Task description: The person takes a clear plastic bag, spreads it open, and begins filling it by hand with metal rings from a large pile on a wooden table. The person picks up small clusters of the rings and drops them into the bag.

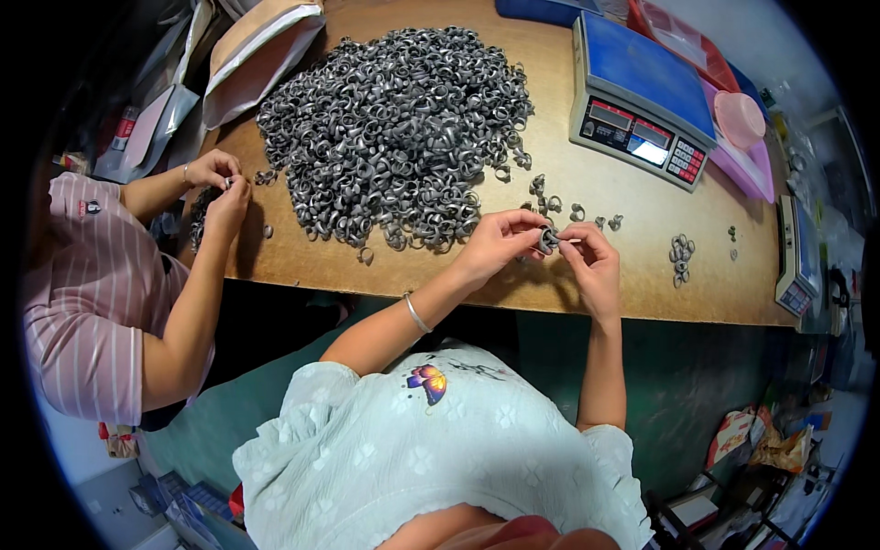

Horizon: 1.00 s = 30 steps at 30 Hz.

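Above the table's near edge, my left hand (495,246) and my right hand (594,268) meet with their fingertips pinched on a small dark grey metal ring (548,240). The fingers partly cover it, so I cannot tell whether there is more than one piece. Just beyond my hands lie several loose rings (577,213). A large heap of similar grey rings (385,128) spreads over the table to the left of my hands. To the right, a small cluster of rings (680,258) rests near the table's front edge.
A digital scale (642,82) with a blue top stands at the far right of the wooden table (541,298). Beside it are a pink tray and a pink bowl (739,119). Another scale (799,257) sits at the right edge. At left, a co-worker's hands (225,188) work near a white-lined sack (261,60).
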Motion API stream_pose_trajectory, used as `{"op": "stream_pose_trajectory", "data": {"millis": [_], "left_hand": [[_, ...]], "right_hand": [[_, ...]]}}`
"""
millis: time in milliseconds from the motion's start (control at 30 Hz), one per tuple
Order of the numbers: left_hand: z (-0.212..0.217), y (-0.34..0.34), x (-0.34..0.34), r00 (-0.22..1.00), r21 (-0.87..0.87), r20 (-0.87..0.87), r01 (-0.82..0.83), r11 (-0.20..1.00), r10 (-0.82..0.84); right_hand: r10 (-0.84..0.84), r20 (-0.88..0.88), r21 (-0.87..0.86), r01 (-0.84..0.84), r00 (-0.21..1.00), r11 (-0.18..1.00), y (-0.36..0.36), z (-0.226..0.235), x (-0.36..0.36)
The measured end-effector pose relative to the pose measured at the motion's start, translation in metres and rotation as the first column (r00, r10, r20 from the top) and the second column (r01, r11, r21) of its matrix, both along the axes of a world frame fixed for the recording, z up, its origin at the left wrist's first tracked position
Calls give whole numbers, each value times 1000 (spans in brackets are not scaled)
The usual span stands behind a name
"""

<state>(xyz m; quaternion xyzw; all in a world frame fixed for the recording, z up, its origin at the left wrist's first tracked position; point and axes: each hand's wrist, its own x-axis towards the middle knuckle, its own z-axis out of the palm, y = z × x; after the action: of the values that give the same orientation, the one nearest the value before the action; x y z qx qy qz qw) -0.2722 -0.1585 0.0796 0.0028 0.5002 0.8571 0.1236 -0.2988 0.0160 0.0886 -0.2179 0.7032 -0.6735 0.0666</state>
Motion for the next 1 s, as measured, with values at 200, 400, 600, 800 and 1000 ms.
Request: {"op": "stream_pose_trajectory", "data": {"millis": [200,400,600,800,1000], "left_hand": [[12,0,4,999,17,49,15,1000,-16],[19,4,9,993,-127,-112,-56,990,42],[19,-1,7,995,138,86,31,990,-43],[10,-3,8,960,374,158,158,914,-230],[9,7,11,989,3,69,-129,992,129]], "right_hand": [[-76,-293,175,131,953,976,-12,25,13],[24,65,-182,-12,998,983,-7,8,12],[71,22,-256,-63,997,965,-4,-1,7],[296,-4,-562,-247,955,789,1,-22,-1],[24,110,-253,4,994,968,-15,3,16]]}}
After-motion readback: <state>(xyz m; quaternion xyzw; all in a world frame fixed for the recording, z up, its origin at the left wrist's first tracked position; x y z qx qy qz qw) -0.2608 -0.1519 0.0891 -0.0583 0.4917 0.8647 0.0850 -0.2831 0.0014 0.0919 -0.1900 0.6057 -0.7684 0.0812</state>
